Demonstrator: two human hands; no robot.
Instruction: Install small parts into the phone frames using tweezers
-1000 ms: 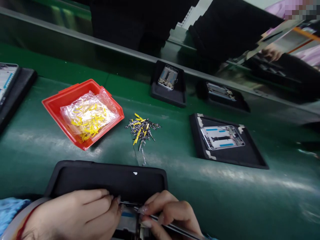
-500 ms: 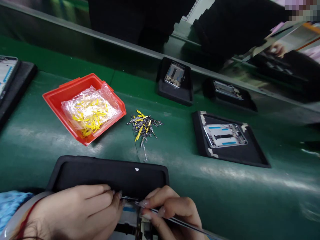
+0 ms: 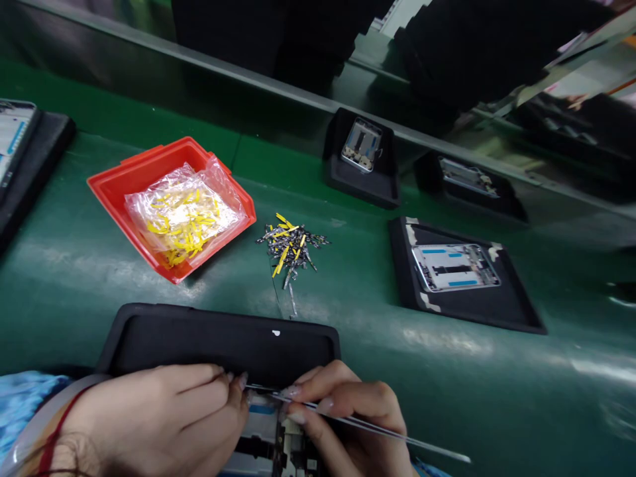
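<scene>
My left hand (image 3: 159, 417) rests on a phone frame (image 3: 271, 444) that lies in a black tray (image 3: 199, 338) at the near edge, its fingertips pressed to the frame's top edge. In my right hand (image 3: 348, 424) I hold thin metal tweezers (image 3: 377, 430), their tips meeting my left fingertips at the frame's top. Most of the frame is hidden under both hands. A small heap of grey and yellow parts (image 3: 291, 245) lies on the green belt beyond the tray.
A red bin (image 3: 114, 182) with a clear bag of yellow strips (image 3: 181, 215) stands at the left. Black trays with phone frames sit at right (image 3: 467, 305), farther back (image 3: 360, 179) and at the far left (image 3: 34, 165). A metal rail (image 3: 248, 76) borders the belt.
The view has tilted down slightly, showing more of the frame and the tweezers. My hands stay at the frame's top edge with small finger shifts. The trays on the belt have drifted right.
</scene>
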